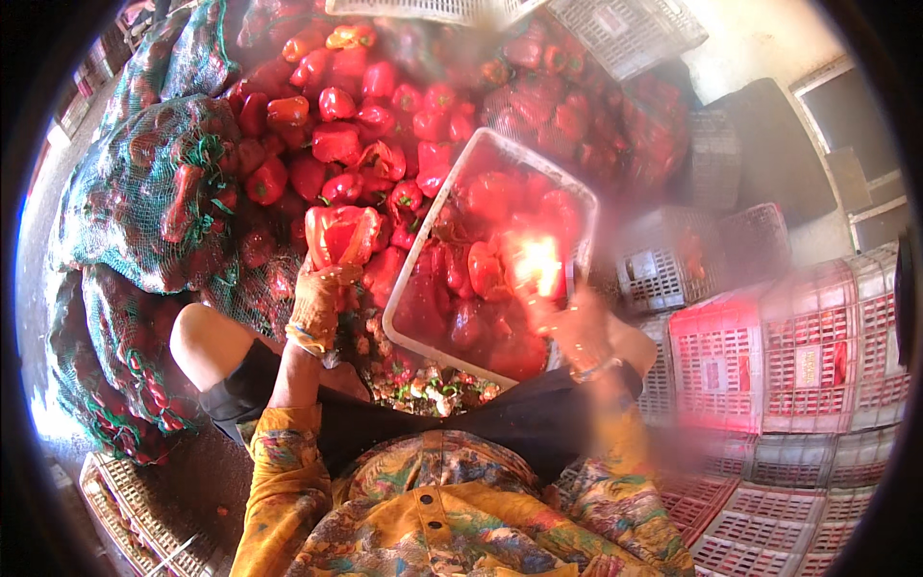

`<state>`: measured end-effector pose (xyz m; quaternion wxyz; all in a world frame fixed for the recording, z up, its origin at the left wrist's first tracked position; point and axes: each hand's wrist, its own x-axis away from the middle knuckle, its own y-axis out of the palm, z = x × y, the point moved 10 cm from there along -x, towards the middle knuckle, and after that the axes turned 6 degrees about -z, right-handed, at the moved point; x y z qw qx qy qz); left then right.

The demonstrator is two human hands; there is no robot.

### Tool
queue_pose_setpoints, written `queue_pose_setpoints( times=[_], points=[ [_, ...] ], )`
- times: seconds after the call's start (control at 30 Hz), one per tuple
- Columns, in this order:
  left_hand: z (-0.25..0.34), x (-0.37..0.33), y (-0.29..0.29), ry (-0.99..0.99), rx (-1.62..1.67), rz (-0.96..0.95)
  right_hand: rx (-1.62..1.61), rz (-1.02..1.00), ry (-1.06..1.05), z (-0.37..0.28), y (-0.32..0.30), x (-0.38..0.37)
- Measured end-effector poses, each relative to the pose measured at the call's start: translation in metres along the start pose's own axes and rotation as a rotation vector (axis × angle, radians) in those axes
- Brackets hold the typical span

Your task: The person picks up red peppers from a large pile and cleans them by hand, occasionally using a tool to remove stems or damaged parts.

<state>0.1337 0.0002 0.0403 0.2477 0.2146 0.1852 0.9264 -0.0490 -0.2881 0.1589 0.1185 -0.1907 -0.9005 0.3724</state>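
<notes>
My left hand (317, 300), in an orange glove, is closed round the underside of a large red bell pepper (341, 236). That pepper looks cut or torn open, with its paler inside showing. My right hand (584, 332) is at the right side of a pale plastic crate (437, 354) between my knees. Motion and glare smear its fingers, so I cannot make out whether they hold anything. Several red peppers (466, 322) lie in the crate, some looking halved. A strong bright spot hides part of its contents. Beyond my left hand spreads a heap of whole red peppers (336, 142).
Green mesh sacks of peppers (144, 202) are stacked at the left. Pepper cores and stems (437, 392) litter the ground before my lap. Stacked crates (808, 370) line the right side, and another crate (630, 34) rests at the far end of the heap.
</notes>
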Motion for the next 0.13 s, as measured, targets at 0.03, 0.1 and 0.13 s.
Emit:
queue_pose_setpoints(
  times=[0.03, 0.1, 0.13],
  points=[
    [0.004, -0.005, -0.011, 0.075, -0.143, 0.079, 0.231, 0.115, -0.017, -0.011, -0.020, 0.007],
    [0.023, 0.014, 0.011, 0.556, -0.712, 0.209, 0.559, 0.313, -0.107, -0.024, -0.039, 0.021],
    [0.008, 0.023, 0.042, 0.329, -1.124, 0.125, 0.662, 0.387, -0.199, -0.019, -0.037, 0.031]
  ],
)
